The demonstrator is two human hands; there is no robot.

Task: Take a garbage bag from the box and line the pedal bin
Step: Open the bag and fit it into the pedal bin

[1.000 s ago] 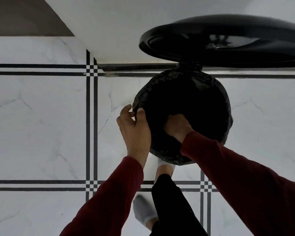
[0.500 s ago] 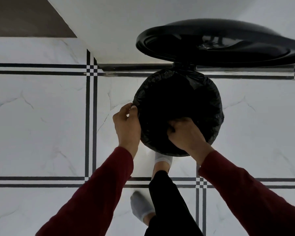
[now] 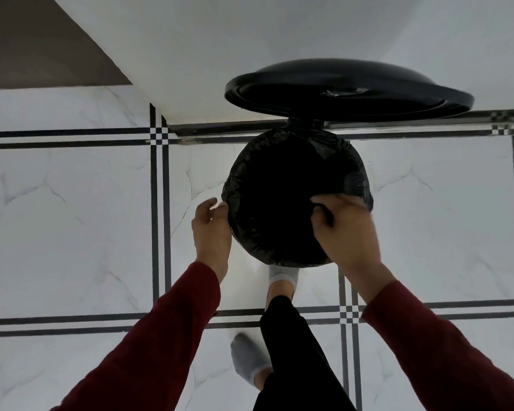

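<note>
Now my right hand [image 3: 343, 229] pinches the garbage bag [image 3: 297, 200] at the pedal bin's rim, left hand [image 3: 211, 229] loosely cupping the edge; thin, slippery film, so I'd grip the folded hem.

White marble-look floor tiles [image 3: 72, 218] with grey veining are spreading across the room, crossed by paired black border lines [image 3: 159, 232] meeting in small checkered squares. A plain white wall [image 3: 220, 40] is rising behind, meeting a brown surface [image 3: 27, 40] at upper left, under soft, even light.
</note>
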